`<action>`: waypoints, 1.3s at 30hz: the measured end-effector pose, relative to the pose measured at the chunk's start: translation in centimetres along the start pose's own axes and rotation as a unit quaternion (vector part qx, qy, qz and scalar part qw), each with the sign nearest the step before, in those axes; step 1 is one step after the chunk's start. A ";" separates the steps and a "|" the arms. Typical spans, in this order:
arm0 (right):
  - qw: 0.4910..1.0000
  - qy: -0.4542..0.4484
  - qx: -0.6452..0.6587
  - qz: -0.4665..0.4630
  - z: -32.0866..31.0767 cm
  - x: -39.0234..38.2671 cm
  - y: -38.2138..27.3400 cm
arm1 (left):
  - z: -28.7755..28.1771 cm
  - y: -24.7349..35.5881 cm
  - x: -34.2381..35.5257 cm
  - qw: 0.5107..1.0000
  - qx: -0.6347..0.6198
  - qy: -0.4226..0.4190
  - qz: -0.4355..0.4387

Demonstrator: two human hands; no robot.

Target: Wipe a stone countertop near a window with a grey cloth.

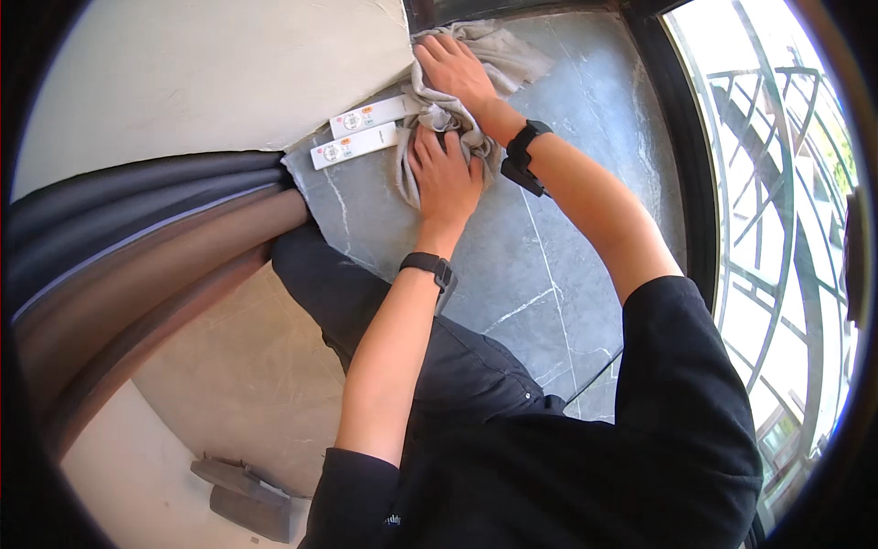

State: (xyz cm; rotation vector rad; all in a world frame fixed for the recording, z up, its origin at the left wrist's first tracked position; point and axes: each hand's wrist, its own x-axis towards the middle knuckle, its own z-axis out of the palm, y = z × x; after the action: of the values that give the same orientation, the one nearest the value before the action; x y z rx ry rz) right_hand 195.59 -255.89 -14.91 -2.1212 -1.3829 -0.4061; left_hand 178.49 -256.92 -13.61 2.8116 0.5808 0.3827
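Note:
A crumpled grey-beige cloth (498, 57) lies bunched on the grey marble-patterned ledge, up against the pale wall. My left hand (445, 178) presses down on its nearer part, fingers bent into the folds. Farther off, my right hand (457, 78) grips the upper part of the cloth, with its fingers close together. Two white remote controls lie side by side just left of the cloth: the nearer remote (355, 146) and the farther remote (370, 116). The right end of the farther one reaches the cloth's folds.
The grey ledge (512, 247) runs beside a dark-framed window (768, 229) on the right. Dark and brown curtains (165, 229) hang at the left by the pale wall (219, 73). My bent leg (393, 311) in dark trousers rests across the ledge's near side. A dark object (251, 503) is at lower left.

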 end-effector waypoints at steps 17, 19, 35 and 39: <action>0.954 0.004 -0.171 0.246 -8.5 -11.4 12.8 | 2.0 -0.5 6.0 0.986 -0.041 -0.015 0.162; 0.946 -0.010 -0.168 0.278 -7.6 -10.5 14.2 | 2.6 -0.4 8.4 0.984 -0.043 -0.015 0.172; 0.876 0.082 -0.322 0.350 -3.8 -4.2 18.1 | 2.9 -0.1 14.4 0.985 -0.032 0.016 0.171; 0.901 0.086 -0.280 0.321 -3.9 -5.2 17.6 | 3.5 0.2 12.5 0.985 -0.025 0.008 0.168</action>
State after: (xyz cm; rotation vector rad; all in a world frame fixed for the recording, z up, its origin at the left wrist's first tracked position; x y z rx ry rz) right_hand 209.54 -267.43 -19.76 -2.7555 -0.4204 -0.7517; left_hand 190.71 -252.55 -14.26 2.8585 0.0939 0.4731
